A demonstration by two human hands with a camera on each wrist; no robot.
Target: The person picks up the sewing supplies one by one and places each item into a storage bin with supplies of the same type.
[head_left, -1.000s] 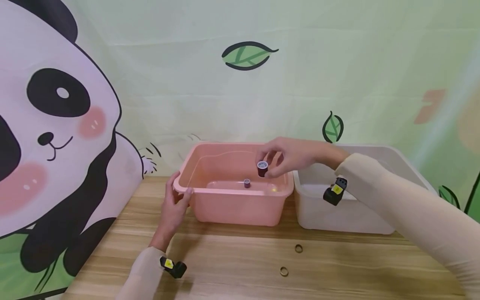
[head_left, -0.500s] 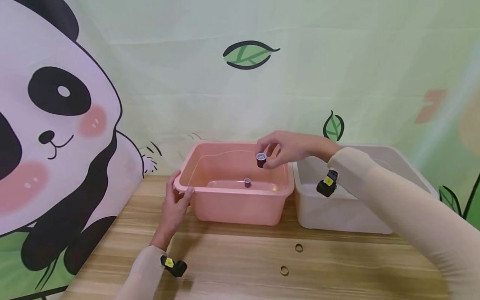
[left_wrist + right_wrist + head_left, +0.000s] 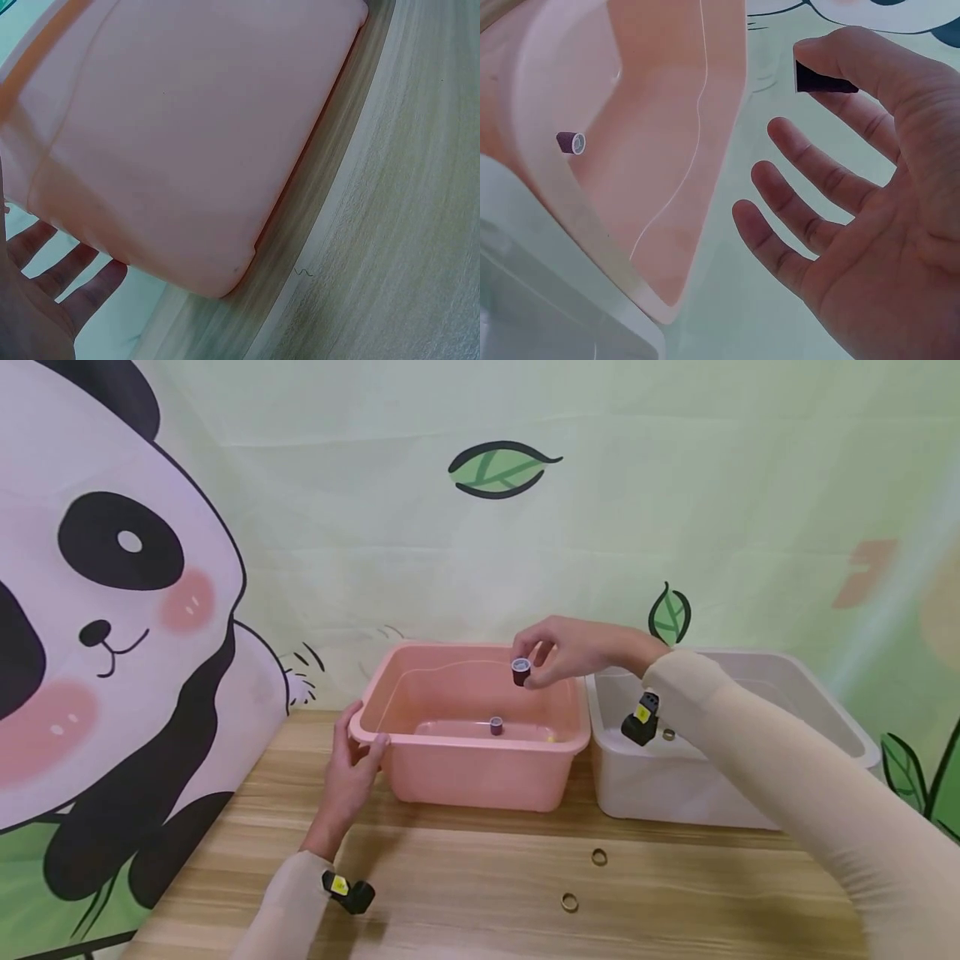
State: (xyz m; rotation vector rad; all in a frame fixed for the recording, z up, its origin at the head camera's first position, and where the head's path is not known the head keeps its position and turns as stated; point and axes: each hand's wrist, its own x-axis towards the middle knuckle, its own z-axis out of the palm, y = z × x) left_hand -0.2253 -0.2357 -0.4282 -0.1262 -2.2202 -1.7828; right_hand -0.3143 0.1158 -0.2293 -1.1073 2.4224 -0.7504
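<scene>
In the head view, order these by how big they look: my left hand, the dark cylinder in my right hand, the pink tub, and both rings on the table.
1. Pink tub
2. Left hand
3. Dark cylinder
4. Front ring and back ring: too alike to rank.

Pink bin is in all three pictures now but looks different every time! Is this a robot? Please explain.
No robot: these are a person's own left hand and right hand. The widest picture comes from a camera on the person's head, looking down. The others come from small black cameras on the wrists, so they see the pink bin closer.

The left hand grips its corner. The right hand pinches a dark purple cylinder; a similar cylinder sits inside the bin. Beside it stands a white bin. Two metal rings lie on the wooden table.
</scene>
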